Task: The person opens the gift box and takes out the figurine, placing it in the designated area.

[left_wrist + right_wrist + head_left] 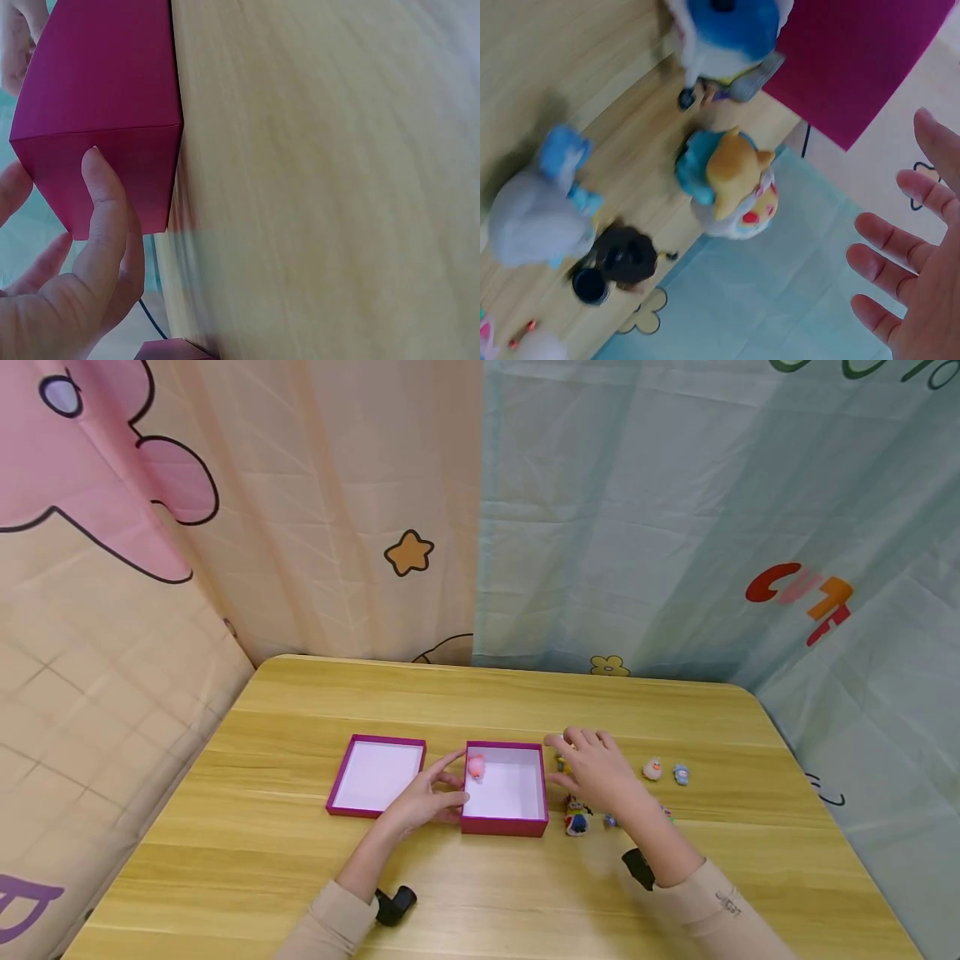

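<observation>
A magenta box (pixel 501 828) with a white inside stands on the table, and a small pink figurine (pixel 476 767) lies in its far left part. My left hand (pixel 426 797) rests against the box's left side, one fingertip on the outer wall in the left wrist view. My right hand (pixel 596 770) hovers right of the box with fingers spread and nothing held. Near it, in the right wrist view, are a figurine with an orange animal (pixel 731 172), a blue-and-white figurine (pixel 735 37) and a grey one with blue parts (pixel 540 214).
Left of the box lies a matching lid (pixel 377 776), white side up. A white duck figurine (pixel 652 769) and a blue figurine (pixel 681 774) stand to the right. A red-and-blue figurine (pixel 576 820) is close to the box's near right corner. Printed curtains hang behind the table (pixel 465 893).
</observation>
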Available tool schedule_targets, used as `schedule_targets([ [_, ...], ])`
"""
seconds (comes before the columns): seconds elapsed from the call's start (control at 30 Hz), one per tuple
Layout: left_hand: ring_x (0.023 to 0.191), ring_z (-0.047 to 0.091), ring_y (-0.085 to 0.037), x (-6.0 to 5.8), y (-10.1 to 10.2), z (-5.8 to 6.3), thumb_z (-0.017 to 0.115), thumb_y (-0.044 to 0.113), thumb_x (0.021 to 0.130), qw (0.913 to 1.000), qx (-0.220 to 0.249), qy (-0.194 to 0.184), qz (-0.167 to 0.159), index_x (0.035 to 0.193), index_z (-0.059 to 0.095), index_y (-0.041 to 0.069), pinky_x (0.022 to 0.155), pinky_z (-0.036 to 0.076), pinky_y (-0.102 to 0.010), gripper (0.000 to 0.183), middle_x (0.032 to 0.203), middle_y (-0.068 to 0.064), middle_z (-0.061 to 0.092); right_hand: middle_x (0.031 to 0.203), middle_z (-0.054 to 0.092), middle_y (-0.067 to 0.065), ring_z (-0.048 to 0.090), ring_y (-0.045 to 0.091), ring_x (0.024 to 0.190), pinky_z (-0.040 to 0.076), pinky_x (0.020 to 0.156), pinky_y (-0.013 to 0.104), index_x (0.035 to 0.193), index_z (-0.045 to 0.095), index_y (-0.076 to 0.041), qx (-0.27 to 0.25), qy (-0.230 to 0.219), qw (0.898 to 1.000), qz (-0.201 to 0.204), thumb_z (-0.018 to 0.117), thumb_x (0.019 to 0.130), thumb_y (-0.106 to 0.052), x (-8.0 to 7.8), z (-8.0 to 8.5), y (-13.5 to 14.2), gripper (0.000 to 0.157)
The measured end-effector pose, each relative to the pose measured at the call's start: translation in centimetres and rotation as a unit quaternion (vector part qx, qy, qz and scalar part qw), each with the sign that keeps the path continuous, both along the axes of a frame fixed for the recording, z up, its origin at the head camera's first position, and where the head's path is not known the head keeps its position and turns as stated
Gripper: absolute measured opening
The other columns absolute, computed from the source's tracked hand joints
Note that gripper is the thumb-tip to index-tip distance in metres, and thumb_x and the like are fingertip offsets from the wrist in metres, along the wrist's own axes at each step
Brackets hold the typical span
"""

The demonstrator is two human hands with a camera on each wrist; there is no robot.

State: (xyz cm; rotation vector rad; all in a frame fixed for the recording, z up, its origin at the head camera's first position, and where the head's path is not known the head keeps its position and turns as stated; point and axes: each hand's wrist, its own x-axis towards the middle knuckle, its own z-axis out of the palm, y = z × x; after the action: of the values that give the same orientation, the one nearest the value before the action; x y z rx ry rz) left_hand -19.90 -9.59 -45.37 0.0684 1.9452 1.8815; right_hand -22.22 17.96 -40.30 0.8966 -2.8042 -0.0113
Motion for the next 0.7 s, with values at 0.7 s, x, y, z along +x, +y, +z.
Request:
schedule_targets([
  [0.7, 0.083, 0.059, -0.024, 0.0, -0.1, 0.0, 0.06, 0.003, 0.086, 0.9998, 0.001, 0.01, -0.014, 0.144, 0.029, 0.016, 0.075, 0.055, -0.042, 0.067, 0.114, -0.022, 0.041, 0.109, 0.054, 0.005, 0.051, 0.023, 0.103, 0.041, 0.092, 0.042, 0.126, 0.052, -0.02, 0.022, -0.028, 0.996, 0.081, 0.063, 0.084, -0.04, -1.4, -2.5, -6.9, 0.047],
])
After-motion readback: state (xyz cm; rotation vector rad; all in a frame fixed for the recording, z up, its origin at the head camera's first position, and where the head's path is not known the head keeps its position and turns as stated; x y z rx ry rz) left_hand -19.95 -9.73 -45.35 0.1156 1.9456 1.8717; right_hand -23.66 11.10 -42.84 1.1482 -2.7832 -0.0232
